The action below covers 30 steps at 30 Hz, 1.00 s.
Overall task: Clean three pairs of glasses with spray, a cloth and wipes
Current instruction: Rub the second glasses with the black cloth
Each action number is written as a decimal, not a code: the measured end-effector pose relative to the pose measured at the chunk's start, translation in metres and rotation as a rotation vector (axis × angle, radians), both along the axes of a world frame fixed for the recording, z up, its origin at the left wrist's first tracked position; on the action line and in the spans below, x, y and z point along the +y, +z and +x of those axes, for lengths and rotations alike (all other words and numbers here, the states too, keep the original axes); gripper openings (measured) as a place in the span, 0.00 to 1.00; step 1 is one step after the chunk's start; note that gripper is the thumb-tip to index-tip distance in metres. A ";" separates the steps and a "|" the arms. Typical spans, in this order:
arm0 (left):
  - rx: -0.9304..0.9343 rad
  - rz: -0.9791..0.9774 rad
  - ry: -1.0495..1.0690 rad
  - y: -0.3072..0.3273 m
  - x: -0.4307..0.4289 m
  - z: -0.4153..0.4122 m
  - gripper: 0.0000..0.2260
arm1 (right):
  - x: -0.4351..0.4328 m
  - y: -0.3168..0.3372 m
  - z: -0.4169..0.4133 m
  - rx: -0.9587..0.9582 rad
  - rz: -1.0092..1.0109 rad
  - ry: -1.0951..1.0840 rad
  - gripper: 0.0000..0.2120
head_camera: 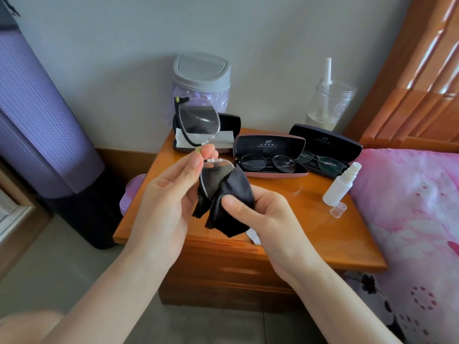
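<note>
One pair is up between your hands: your left hand (171,192) pinches the glasses (197,122) at the bridge, long axis upright, and your right hand (263,212) grips the cloth (233,194) around the lower lens (213,176), the upper lens (200,114) standing clear above.

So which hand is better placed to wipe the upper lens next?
Likely the right. The right hand grips the black cloth at the lower lens, while the left hand pinches the glasses near the bridge and holds them up.
</note>
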<state>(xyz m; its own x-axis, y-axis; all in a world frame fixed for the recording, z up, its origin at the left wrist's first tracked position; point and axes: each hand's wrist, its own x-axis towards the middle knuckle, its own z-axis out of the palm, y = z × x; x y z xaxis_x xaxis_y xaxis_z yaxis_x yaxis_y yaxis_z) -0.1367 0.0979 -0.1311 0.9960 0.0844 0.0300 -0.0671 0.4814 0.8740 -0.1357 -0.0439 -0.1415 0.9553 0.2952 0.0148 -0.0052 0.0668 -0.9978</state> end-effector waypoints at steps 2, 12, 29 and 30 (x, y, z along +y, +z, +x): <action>0.001 -0.010 -0.018 0.000 0.000 0.000 0.11 | 0.002 -0.003 0.000 -0.011 -0.017 0.007 0.08; 0.007 0.071 -0.071 -0.004 -0.013 -0.008 0.11 | 0.005 0.001 -0.002 -0.008 0.205 -0.074 0.15; 0.030 -0.014 -0.010 -0.003 0.000 0.000 0.11 | -0.005 0.003 0.004 -0.045 -0.034 0.092 0.07; 0.028 0.030 0.003 -0.003 -0.002 -0.001 0.12 | -0.004 0.002 0.004 -0.041 -0.018 0.080 0.08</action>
<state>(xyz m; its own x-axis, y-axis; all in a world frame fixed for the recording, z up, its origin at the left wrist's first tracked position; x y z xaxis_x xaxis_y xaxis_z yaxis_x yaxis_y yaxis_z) -0.1382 0.0959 -0.1343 0.9962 0.0869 0.0046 -0.0438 0.4551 0.8894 -0.1318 -0.0479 -0.1391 0.9273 0.3713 0.0475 0.0310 0.0504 -0.9982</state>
